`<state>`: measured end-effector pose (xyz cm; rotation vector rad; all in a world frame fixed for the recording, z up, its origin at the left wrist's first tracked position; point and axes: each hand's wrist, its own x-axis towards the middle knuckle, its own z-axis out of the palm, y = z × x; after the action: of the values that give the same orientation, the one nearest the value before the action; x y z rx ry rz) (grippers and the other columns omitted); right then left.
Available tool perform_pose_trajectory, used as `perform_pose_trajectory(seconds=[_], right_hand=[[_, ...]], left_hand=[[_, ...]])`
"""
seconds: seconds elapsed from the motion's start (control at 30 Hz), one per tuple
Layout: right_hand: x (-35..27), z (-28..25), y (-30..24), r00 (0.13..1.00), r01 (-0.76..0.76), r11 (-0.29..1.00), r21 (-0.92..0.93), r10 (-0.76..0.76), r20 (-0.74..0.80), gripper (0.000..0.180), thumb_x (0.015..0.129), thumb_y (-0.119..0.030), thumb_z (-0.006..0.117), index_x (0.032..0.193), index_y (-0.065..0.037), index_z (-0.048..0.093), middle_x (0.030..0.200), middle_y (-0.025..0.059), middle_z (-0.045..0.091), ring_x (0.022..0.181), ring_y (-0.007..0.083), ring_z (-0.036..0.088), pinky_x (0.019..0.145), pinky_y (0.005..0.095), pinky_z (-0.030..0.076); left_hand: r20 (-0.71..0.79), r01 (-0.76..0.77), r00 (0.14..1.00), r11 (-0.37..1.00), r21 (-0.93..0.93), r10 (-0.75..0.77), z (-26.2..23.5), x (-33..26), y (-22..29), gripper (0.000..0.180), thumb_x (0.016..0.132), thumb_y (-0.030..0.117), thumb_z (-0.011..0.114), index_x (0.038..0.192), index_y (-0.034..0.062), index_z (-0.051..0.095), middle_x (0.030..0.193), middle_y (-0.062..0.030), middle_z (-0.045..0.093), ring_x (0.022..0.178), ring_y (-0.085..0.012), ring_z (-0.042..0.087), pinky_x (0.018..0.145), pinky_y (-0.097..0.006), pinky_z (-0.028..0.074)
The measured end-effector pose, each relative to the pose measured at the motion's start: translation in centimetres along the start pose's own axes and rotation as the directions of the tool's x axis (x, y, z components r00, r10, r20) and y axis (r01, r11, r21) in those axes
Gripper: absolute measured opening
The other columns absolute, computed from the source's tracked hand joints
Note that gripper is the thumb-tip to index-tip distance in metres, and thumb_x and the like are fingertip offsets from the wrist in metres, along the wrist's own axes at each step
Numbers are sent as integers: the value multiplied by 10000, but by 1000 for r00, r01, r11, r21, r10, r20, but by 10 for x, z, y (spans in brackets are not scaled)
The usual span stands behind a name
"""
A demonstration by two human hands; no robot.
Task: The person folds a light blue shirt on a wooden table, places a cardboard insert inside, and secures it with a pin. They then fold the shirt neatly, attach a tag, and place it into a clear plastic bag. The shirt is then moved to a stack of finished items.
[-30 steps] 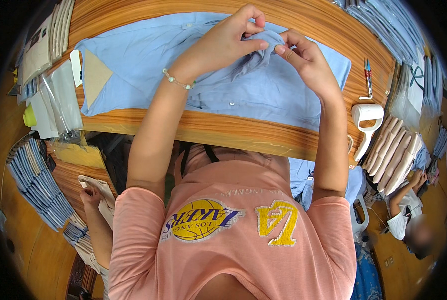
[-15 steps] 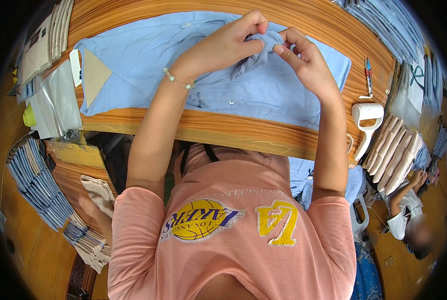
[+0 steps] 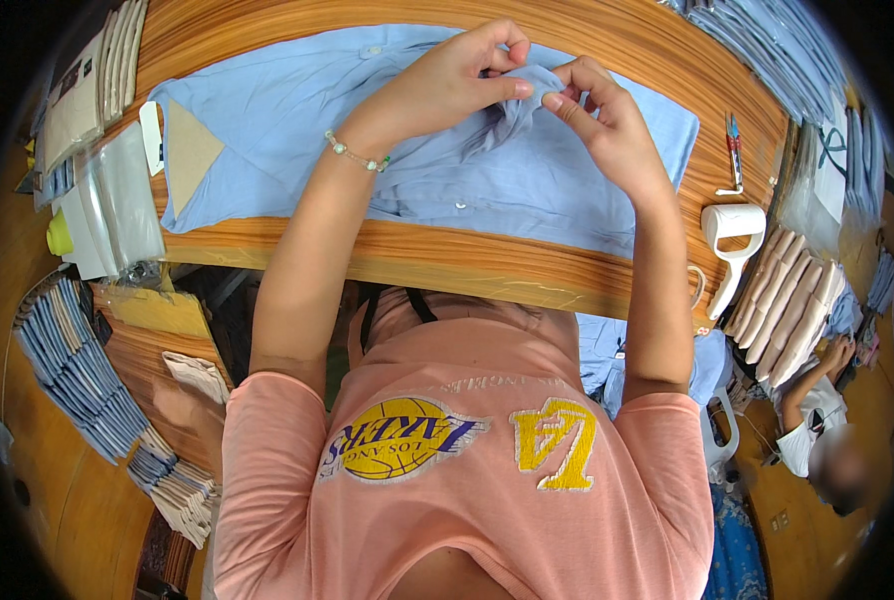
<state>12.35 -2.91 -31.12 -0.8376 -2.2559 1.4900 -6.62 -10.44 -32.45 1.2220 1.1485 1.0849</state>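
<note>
A light blue buttoned shirt (image 3: 557, 205) lies spread across the wooden table, with creases through its middle. At its far right part, my left hand (image 3: 457, 82) pinches a gathered bit of the cloth between thumb and fingers. My right hand (image 3: 607, 120) grips the same raised fold just beside it, thumb against the fingertips. The bunched fabric between the two hands stands up off the table. What lies inside the fold cannot be seen. A beige triangular piece (image 3: 192, 155) shows at the shirt's left end, beside a white card strip (image 3: 151, 135).
To the right are a white handled roller (image 3: 735, 245), slim pen-like tools (image 3: 734, 150) and folded beige garments (image 3: 775, 295). Clear plastic bags (image 3: 127, 200) lie left. Folded blue garments (image 3: 72, 365) are stacked lower left, near another person's hand (image 3: 177, 405). A co-worker (image 3: 817, 410) is far right.
Both my hands keep their pinch on the shirt fold and have shifted slightly. At the left, the other person's hand has moved and the beige cloth there looks smaller.
</note>
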Motion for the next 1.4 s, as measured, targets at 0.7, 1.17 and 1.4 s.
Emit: perform_pose_trajectory(seconds=[0.7,1.17,1.4], right_hand=[[-35,40,-35,856,-178,984,9,160,-491,69,769,-25,671,828,8,685,700,82,611,577,133,525,551,256,442],[-33,40,-17,833,-237,960,150,280,-477,70,736,-32,650,775,19,677,676,66,639,574,91,525,563,229,448],[-35,36,-9,846,-205,958,200,276,-456,70,728,-34,643,770,7,682,687,42,646,577,64,507,555,219,436]], left_hand=[[-328,95,943,892,441,62,34,-13,29,252,782,118,700,866,48,472,718,-28,604,662,-103,533,605,-245,432],[-306,37,939,837,546,158,43,-15,24,256,749,96,718,830,27,486,700,-72,610,703,-169,639,620,-275,476],[-321,109,946,897,429,39,40,-16,22,276,765,123,723,839,46,469,680,-28,585,631,-114,545,571,-247,428]])
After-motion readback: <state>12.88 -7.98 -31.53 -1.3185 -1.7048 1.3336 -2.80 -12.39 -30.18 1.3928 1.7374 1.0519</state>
